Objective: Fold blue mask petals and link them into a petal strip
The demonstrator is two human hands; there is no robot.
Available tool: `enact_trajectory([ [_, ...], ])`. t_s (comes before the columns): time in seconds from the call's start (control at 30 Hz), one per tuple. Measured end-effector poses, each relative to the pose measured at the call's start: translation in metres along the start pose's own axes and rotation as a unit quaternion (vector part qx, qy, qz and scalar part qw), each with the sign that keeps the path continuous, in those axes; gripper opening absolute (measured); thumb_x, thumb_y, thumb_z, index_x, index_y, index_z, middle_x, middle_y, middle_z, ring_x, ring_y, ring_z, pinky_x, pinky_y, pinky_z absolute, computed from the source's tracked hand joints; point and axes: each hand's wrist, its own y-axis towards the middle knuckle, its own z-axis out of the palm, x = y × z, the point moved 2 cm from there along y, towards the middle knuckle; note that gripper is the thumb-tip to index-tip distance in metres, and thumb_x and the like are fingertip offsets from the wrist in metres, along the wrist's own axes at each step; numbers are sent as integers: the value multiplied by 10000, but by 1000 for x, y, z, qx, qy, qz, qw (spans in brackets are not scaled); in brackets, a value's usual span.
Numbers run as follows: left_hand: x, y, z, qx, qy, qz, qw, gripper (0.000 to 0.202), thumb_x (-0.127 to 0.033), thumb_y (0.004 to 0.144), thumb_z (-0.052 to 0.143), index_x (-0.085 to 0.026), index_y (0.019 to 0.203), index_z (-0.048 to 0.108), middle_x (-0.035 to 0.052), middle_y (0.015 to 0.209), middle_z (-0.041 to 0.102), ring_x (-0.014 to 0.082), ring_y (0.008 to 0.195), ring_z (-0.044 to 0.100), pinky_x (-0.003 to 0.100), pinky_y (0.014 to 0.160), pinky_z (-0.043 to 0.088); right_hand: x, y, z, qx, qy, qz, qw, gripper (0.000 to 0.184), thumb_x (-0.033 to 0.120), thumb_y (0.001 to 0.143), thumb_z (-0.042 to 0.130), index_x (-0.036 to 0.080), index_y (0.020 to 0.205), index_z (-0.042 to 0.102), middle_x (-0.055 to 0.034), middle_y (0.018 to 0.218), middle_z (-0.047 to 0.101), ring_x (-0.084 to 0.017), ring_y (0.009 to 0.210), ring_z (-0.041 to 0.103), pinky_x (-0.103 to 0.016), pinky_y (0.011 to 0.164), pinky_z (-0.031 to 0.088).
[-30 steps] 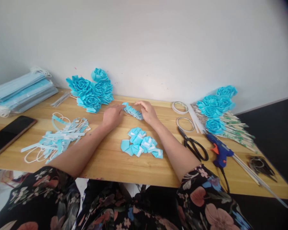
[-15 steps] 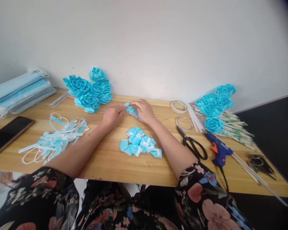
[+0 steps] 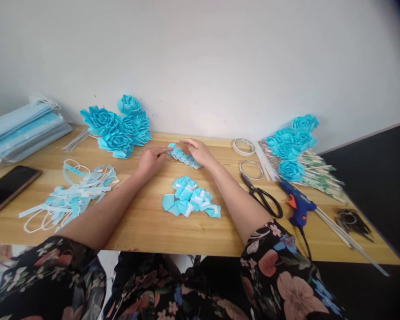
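The strip of folded blue pieces (image 3: 184, 155) lies on the wooden table (image 3: 146, 226), a little above the middle of the frame, slanted from upper left to lower right. The left hand (image 3: 150, 161) is half curled and its fingertips touch the left end of the strip. The right hand (image 3: 200, 152) lies at the right end, with its fingers stretched along the far edge. Both hands touch the strip, but I cannot tell if either one really pinches it.

Just below the strip, apart from it, is a small pile of folded blue squares (image 3: 190, 202) with white tabs. To the upper left, against the wall, a cluster of blue roses (image 3: 118, 126) rests on the table. At the left are cut strips and ear loops (image 3: 70, 195), a dark phone (image 3: 6, 186) and a stack of blue face masks (image 3: 20, 131).

To the right of the hands are two tape rolls (image 3: 244, 146), black scissors (image 3: 262, 198) and a blue glue gun (image 3: 298, 204). More roses on sticks (image 3: 293, 146) lie at the far right, beside loose wooden sticks (image 3: 333, 226).

The table is light wood with visible grain. Behind it stands a plain white wall (image 3: 200, 58), and at the right the floor (image 3: 380, 169) is dark. Floral sleeves fill the bottom of the frame.
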Motion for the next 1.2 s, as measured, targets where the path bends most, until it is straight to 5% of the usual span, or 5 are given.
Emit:
enact_trajectory([
  [0.3, -8, 0, 4, 59, -83, 91, 991, 356, -218, 881, 478, -185, 1055, 788, 27, 674, 630, 136, 638, 560, 245, 625, 425, 5, -3, 2, 13, 116, 2, 993, 355, 140, 847, 520, 186, 1160, 683, -33, 1057, 754, -153, 941, 696, -297, 896, 523],
  [0.63, -11, -1, -1, 46, -59, -13, 997, 421, -285, 885, 450, -187, 1168, 745, 40, 1093, 757, 210, 1021, 671, 316, 916, 519, -7, -4, -4, -68, 105, 94, 988, 370, 205, 815, 506, 169, 1136, 686, 6, 811, 709, -114, 622, 585, -221, 600, 478],
  [0.93, -5, 1, 3, 63, 83, 13, 994, 444, -225, 901, 421, -234, 1238, 709, 56, 1138, 746, 219, 1008, 681, 319, 906, 515, -7, -9, -5, -73, -44, 65, 994, 396, 149, 831, 587, 219, 1214, 660, -42, 1135, 743, -188, 1023, 686, -350, 951, 516],
  [1.2, -18, 4, 9, 116, 195, 23, 974, 479, -199, 938, 383, -224, 1348, 629, 93, 1208, 716, 238, 1058, 661, 333, 927, 483, -9, -9, -2, -72, -78, 51, 993, 375, 158, 844, 621, 230, 1209, 662, -39, 1164, 742, -196, 1094, 681, -368, 995, 516],
])
